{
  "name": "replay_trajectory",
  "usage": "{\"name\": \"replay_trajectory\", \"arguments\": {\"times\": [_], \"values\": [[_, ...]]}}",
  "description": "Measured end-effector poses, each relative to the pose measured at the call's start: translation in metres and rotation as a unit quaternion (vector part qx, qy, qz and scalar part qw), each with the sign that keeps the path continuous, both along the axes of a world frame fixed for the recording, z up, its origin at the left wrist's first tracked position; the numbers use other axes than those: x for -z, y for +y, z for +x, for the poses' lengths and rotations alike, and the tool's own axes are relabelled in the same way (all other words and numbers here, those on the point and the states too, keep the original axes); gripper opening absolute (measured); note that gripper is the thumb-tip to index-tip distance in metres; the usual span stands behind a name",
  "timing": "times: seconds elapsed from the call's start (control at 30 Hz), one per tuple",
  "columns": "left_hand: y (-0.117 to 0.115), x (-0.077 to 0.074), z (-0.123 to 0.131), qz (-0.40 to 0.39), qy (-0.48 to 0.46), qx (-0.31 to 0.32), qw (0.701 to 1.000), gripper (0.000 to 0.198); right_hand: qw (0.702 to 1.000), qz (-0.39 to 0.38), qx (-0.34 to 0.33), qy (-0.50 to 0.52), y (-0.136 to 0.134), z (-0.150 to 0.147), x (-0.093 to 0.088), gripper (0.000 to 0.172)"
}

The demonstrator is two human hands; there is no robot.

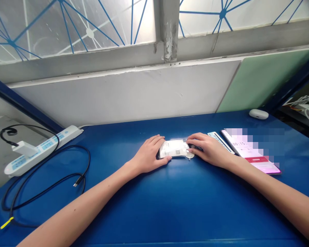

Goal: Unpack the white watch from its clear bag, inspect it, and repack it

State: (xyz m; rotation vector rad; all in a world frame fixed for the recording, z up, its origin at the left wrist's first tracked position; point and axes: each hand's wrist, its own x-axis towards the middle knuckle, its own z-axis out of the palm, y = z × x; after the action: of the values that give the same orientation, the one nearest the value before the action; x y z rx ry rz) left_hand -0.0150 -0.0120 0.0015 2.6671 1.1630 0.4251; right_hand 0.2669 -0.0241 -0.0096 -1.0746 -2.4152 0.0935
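Note:
A small flat package, in clear plastic with a white printed label, lies on the blue table between my hands. My left hand is closed round its left end, the thumb along the near edge and the fingers on the far side. At the right end, the thumb and fingers of my right hand pinch the package's edge. A bit of clear plastic shows there by the fingertips. What is inside the package I cannot make out.
Right of my right hand lie a light blue printed card and a phone showing a timer. A white earbud case sits at the back right. At left are a power strip, a white charger and a looped black cable.

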Motion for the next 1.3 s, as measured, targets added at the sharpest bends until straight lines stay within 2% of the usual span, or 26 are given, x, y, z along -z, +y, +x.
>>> {"name": "replay_trajectory", "arguments": {"times": [0.33, 0.6, 0.9, 1.13, 1.3], "values": [[0.001, 0.001, 0.000, 0.006, 0.011, 0.004, 1.000, 0.064, 1.000, -0.005, 0.010, -0.010, 0.000, 0.005, -0.002, 0.024], [-0.002, -0.001, 0.002, 0.004, 0.002, -0.023, 1.000, 0.060, 0.999, 0.008, 0.008, -0.030, 0.008, 0.013, -0.006, 0.022], [-0.002, -0.001, 0.001, 0.004, -0.002, -0.020, 1.000, 0.060, 0.998, -0.017, -0.001, -0.053, 0.009, 0.027, -0.017, 0.026], [-0.001, -0.002, 0.000, -0.001, -0.009, -0.010, 1.000, 0.060, 0.993, -0.101, 0.005, -0.054, 0.011, 0.037, -0.022, 0.026], [0.000, -0.002, -0.001, -0.014, -0.017, -0.011, 1.000, 0.064, 0.996, -0.083, 0.011, -0.032, 0.003, 0.028, -0.021, 0.030]]}}
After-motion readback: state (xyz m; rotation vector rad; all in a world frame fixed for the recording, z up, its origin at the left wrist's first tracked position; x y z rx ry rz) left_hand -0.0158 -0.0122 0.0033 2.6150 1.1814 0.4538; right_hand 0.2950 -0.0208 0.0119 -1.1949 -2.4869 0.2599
